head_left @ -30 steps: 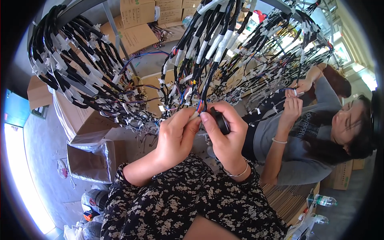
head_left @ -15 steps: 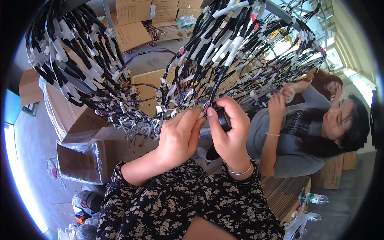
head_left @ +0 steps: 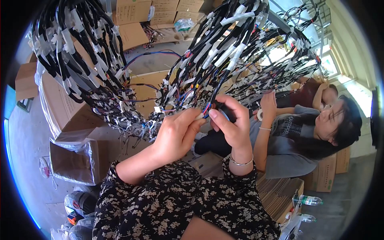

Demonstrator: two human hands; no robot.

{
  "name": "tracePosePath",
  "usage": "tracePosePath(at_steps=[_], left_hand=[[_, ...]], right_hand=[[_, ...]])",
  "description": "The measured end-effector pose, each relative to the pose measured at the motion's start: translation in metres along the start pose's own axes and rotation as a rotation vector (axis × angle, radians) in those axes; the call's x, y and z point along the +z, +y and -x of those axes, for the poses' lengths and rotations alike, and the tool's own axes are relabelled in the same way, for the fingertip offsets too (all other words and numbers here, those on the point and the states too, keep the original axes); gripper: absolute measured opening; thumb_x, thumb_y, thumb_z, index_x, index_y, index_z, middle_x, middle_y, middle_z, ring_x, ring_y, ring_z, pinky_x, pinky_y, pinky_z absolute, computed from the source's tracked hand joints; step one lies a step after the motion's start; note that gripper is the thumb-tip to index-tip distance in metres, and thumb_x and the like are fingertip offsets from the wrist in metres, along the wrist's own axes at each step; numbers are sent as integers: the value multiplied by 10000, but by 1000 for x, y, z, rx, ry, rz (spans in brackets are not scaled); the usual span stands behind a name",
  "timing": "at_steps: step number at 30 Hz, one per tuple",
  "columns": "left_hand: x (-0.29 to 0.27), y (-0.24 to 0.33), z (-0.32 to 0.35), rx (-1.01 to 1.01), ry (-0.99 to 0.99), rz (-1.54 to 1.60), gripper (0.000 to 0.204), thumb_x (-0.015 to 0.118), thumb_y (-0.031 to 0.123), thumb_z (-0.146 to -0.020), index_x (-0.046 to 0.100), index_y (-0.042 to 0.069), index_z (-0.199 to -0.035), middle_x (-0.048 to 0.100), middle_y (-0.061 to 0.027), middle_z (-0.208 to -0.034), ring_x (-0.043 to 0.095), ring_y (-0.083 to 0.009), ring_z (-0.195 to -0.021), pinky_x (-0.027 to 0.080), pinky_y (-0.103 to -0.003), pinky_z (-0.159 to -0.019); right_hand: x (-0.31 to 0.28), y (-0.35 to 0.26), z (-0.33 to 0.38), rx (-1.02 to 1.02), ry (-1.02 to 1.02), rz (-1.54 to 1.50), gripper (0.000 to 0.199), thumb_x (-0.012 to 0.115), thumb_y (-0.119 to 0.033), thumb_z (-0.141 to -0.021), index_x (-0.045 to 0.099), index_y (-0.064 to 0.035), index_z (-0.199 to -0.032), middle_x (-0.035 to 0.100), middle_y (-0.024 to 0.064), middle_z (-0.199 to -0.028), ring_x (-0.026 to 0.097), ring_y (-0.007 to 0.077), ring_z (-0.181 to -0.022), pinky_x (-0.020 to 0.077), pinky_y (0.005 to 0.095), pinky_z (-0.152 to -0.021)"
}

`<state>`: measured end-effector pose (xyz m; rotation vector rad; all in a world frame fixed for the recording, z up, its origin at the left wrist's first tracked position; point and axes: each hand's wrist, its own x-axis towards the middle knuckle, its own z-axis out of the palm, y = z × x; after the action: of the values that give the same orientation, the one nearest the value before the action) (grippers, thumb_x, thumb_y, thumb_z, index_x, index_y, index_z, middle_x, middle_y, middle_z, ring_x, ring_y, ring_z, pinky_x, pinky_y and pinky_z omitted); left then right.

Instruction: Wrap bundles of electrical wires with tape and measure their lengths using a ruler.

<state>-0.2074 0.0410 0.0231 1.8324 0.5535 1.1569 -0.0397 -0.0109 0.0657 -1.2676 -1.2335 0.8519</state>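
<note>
A wire harness wrapped in black tape (head_left: 221, 85) hangs down in front of me, with bare coloured wires (head_left: 207, 107) at its lower end. My left hand (head_left: 176, 132) is closed in a pinch on those wires and a small pale end piece beside them. Close by on the right, my right hand (head_left: 237, 130) curls round a dark roll of tape (head_left: 222, 113), partly hidden by the fingers. Its thumb and forefinger are at the wires, near the left fingertips.
Thick bundles of harnesses (head_left: 86, 52) hang at left, centre and right. Lined cardboard boxes (head_left: 76, 160) stand at the left, flat cardboard (head_left: 276, 196) is stacked at lower right. On the right sits a co-worker (head_left: 296, 140) holding a white roll (head_left: 260, 115); another person is behind.
My right hand has turned slightly and the tape roll shows less between its fingers. The left hand keeps its pinch. The co-worker's hands have come lower and closer together.
</note>
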Motion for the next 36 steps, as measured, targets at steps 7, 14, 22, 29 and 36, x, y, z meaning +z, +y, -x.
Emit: tracePosePath(at_steps=[7,14,22,29,36], left_hand=[[0,0,-2,35,19,-51,126,628,15,-884,555,-17,-982,591,-164,-742,609,-368,-652,458,-418,-544],[-5,5,-5,18,-15,-27,132,630,17,-884,557,-14,-989,598,-167,-755,613,-374,-664,464,-422,-551],[-6,3,-7,23,17,-78,126,624,20,-887,571,-9,-997,613,-177,-769,617,-384,-660,471,-427,-544],[-8,-2,-8,3,8,-36,126,623,23,-892,582,-15,-1006,619,-173,-773,622,-374,-658,482,-407,-555],[-8,6,-4,3,-16,42,123,623,23,-900,600,-31,-1009,616,-162,-768,621,-316,-654,485,-366,-577]], right_hand=[[0,-4,-3,6,-28,172,213,694,-85,-891,593,35,-1035,639,9,-868,512,22,-692,425,196,-590],[-9,0,-12,130,-137,8,239,701,-102,-885,580,27,-1044,614,-20,-836,475,-4,-661,386,172,-557],[-6,-2,-13,255,-128,-214,194,663,-80,-920,607,20,-1076,615,0,-801,491,30,-578,361,188,-478],[6,12,-6,121,-21,-220,193,651,-73,-925,613,19,-1090,632,-9,-856,509,26,-643,383,184,-522],[10,12,5,-22,-48,-378,189,652,-65,-919,601,46,-1063,619,28,-910,503,49,-647,382,193,-535]])
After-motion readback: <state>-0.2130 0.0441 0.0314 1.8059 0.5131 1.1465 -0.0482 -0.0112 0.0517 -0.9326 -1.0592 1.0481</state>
